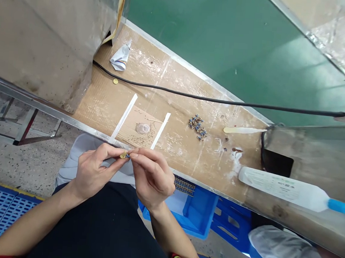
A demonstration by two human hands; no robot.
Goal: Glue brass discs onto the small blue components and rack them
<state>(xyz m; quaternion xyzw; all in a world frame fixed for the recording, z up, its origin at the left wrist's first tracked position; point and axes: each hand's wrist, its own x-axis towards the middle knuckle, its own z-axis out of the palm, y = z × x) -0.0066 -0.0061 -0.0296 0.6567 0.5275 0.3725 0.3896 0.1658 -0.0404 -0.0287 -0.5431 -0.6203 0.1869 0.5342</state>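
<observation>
My left hand (95, 170) and my right hand (152, 176) meet over my lap at the near edge of the bench. Both pinch one small brass-coloured part (124, 155) with a blue bit, held between thumb and forefinger tips. Right behind them on the cardboard bench top (110, 102) lies a clear round lens-like disc (142, 128) between two white strips (123, 117). A heap of small blue and brass parts (198, 126) lies further right.
A black cable (192, 96) crosses the bench. A crumpled cloth (120, 58) and a brass disc (115, 81) lie at the back left. A wooden stick (242, 130), a white tube with blue tip (285, 188) and a blue crate (196, 212) are at right. Another person's sleeve (276, 250) is at lower right.
</observation>
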